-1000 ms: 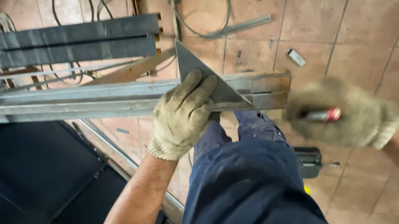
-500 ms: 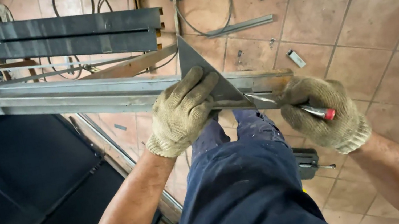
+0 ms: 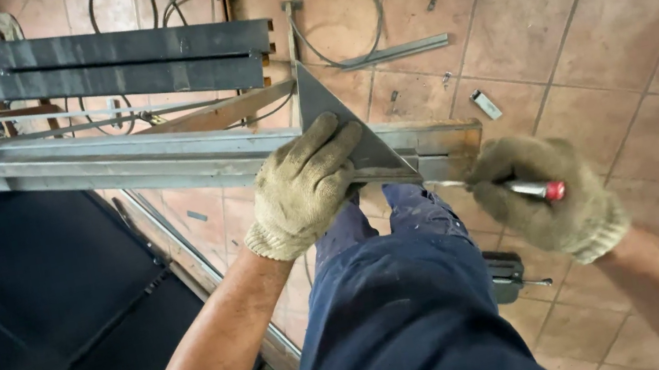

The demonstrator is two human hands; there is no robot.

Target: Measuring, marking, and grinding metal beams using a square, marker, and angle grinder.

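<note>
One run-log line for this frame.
left hand: presses triangular square on steel bar | right hand: holds red-tipped scriber at square's edge

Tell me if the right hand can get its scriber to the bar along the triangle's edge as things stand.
Probably yes: the right hand has the scriber tip at the metal triangle on the bar; the left hand lies left of that edge.
</note>
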